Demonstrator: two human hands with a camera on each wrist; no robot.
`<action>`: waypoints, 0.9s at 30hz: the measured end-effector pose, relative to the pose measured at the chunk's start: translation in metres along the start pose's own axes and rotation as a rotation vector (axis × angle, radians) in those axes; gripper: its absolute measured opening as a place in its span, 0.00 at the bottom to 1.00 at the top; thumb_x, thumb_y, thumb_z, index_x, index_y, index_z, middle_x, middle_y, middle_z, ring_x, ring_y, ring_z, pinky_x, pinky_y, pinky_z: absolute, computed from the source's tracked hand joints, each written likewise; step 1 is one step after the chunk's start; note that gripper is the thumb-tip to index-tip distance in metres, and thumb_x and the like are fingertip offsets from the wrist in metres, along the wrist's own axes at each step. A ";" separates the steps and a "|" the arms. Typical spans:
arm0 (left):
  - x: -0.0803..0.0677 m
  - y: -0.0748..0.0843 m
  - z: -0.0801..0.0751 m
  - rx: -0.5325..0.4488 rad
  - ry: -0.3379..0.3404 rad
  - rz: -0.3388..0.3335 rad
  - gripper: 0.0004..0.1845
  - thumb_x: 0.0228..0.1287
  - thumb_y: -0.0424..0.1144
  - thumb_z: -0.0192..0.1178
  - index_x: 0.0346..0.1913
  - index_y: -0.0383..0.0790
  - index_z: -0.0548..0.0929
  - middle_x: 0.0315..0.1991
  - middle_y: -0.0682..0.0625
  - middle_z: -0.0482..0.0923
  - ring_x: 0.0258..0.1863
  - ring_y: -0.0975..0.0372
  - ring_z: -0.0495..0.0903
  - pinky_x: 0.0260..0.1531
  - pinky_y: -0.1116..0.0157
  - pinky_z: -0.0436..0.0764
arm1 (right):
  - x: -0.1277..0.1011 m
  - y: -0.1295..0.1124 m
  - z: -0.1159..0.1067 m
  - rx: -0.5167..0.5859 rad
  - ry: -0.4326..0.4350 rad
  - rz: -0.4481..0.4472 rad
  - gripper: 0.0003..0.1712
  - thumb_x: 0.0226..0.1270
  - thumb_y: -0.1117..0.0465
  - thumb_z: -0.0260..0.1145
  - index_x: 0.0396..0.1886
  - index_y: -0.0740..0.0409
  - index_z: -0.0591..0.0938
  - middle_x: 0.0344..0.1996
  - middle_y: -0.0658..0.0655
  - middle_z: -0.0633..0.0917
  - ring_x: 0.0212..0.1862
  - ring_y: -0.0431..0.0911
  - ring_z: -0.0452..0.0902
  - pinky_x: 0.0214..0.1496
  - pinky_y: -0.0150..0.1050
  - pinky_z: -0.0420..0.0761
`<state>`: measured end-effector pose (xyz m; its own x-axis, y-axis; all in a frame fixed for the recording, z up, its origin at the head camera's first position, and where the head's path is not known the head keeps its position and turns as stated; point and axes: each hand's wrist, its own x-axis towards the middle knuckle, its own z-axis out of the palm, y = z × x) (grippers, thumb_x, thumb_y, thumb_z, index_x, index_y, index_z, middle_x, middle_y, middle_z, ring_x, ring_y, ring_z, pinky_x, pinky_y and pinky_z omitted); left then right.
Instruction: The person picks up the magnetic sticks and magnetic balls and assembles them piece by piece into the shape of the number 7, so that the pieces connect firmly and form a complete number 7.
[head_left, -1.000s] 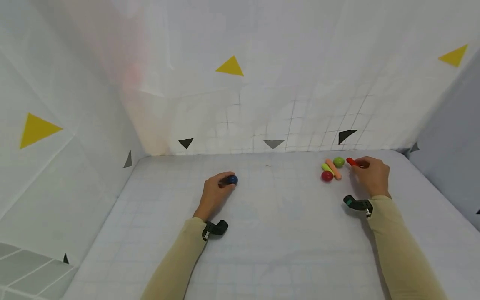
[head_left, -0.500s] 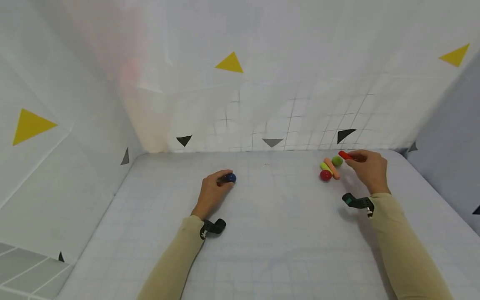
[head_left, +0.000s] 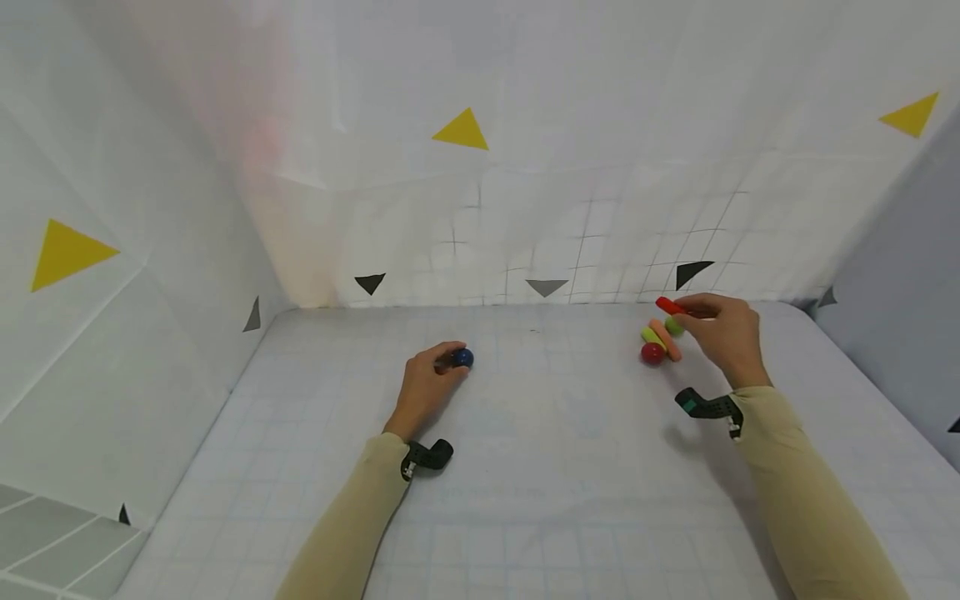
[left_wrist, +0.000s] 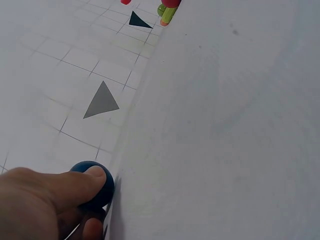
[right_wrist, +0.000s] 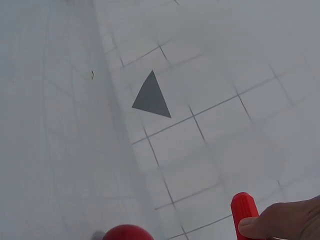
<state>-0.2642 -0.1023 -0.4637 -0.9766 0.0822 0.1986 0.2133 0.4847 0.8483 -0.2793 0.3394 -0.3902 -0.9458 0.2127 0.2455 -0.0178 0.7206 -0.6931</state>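
Right hand (head_left: 723, 337) pinches one end of a small red stick (head_left: 670, 306), thumb pad on top per the right wrist view (right_wrist: 243, 212), the free end sticking out away from the grip and lifted clear of the table (head_left: 525, 467). Just below and beside the grip sits a little cluster: red ball (head_left: 652, 353), orange stick (head_left: 667, 340), yellow-green stick (head_left: 650, 337), green ball (head_left: 674, 326), all touching or nearly so. Left hand (head_left: 423, 387) curls over a dark blue ball (head_left: 463, 358) that rests on the table, thumb over its top and fingers under in the left wrist view (left_wrist: 92, 184). Judgement: red stick looks light, rigid, smooth plastic or wood, likely a bit slippery, so an end pinch may let it pivot; a mid-length hold would be steadier. Blue ball likely hard and light, rolls freely if let go, best held with fingertips across its widest part.
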 end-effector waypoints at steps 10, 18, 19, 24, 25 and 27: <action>0.002 0.000 0.001 -0.002 -0.010 0.008 0.21 0.68 0.36 0.71 0.63 0.44 0.86 0.49 0.49 0.86 0.44 0.58 0.82 0.49 0.56 0.81 | -0.006 -0.023 0.010 0.003 -0.050 -0.068 0.18 0.73 0.60 0.70 0.57 0.63 0.86 0.51 0.70 0.85 0.59 0.65 0.71 0.52 0.58 0.70; 0.001 0.000 0.001 0.002 -0.016 0.001 0.21 0.68 0.36 0.71 0.63 0.44 0.86 0.49 0.49 0.86 0.44 0.58 0.82 0.49 0.56 0.80 | -0.010 -0.039 0.023 0.006 -0.112 -0.088 0.17 0.73 0.60 0.71 0.58 0.61 0.87 0.49 0.67 0.86 0.50 0.62 0.75 0.36 0.46 0.80; 0.001 0.000 0.001 0.005 -0.014 0.001 0.21 0.68 0.36 0.71 0.63 0.44 0.86 0.49 0.49 0.86 0.44 0.58 0.82 0.49 0.56 0.80 | -0.011 -0.041 0.025 0.010 -0.116 -0.095 0.17 0.72 0.61 0.71 0.57 0.60 0.87 0.49 0.67 0.86 0.49 0.61 0.76 0.37 0.46 0.80; 0.001 -0.001 0.001 0.009 -0.018 -0.005 0.21 0.68 0.36 0.71 0.63 0.44 0.85 0.49 0.49 0.86 0.44 0.58 0.81 0.48 0.56 0.80 | -0.013 -0.050 0.034 0.018 -0.133 -0.117 0.16 0.72 0.62 0.71 0.56 0.60 0.88 0.48 0.66 0.87 0.51 0.62 0.77 0.46 0.52 0.78; 0.002 -0.001 0.001 0.008 -0.020 -0.006 0.21 0.68 0.36 0.71 0.63 0.44 0.85 0.49 0.49 0.86 0.44 0.58 0.81 0.49 0.56 0.80 | -0.013 -0.052 0.036 0.017 -0.133 -0.124 0.16 0.71 0.62 0.72 0.56 0.60 0.88 0.48 0.66 0.87 0.51 0.62 0.77 0.46 0.52 0.78; 0.002 -0.002 0.001 0.003 -0.021 -0.007 0.21 0.68 0.36 0.71 0.63 0.44 0.85 0.50 0.49 0.86 0.44 0.58 0.82 0.49 0.57 0.80 | -0.013 -0.055 0.040 0.018 -0.135 -0.143 0.15 0.71 0.62 0.72 0.55 0.60 0.88 0.47 0.65 0.87 0.50 0.61 0.77 0.43 0.51 0.79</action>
<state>-0.2663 -0.1021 -0.4651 -0.9783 0.0975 0.1826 0.2069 0.4880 0.8480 -0.2787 0.2709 -0.3822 -0.9681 0.0174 0.2500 -0.1599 0.7249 -0.6700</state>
